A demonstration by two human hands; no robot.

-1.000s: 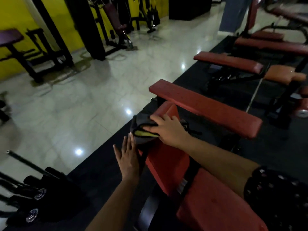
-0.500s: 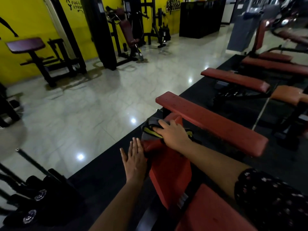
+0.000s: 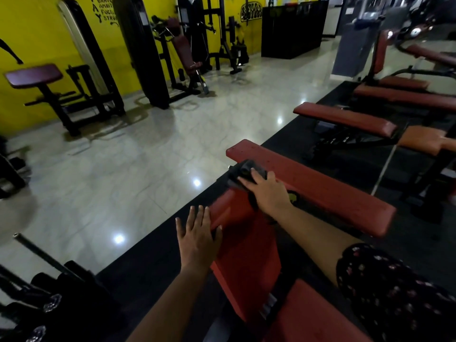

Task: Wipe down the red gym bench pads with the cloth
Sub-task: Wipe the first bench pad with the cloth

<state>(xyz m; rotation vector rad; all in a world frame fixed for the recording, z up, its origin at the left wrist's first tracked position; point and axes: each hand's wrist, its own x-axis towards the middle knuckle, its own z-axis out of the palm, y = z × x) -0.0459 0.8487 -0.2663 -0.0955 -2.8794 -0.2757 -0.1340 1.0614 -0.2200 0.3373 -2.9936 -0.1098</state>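
A red inclined back pad point(image 3: 244, 245) rises away from me, with a red seat pad point(image 3: 313, 314) nearest me. My right hand point(image 3: 267, 191) presses a dark grey cloth point(image 3: 243, 175) with a yellow edge onto the top end of the back pad. My left hand point(image 3: 197, 236) lies flat with fingers spread against the pad's left edge, thumb hooked on its face. A second red flat bench pad point(image 3: 320, 186) runs just beyond the cloth.
More red benches point(image 3: 345, 118) stand to the right on a black rubber mat point(image 3: 153, 262). A barbell end and dark weights point(image 3: 44, 287) lie at lower left. Glossy tiled floor point(image 3: 148, 154) stretches to black machines along a yellow wall.
My right hand has pushed the cloth further up to the very top of the back pad. The left hand has stayed on the pad's left edge. The view has tilted upward.
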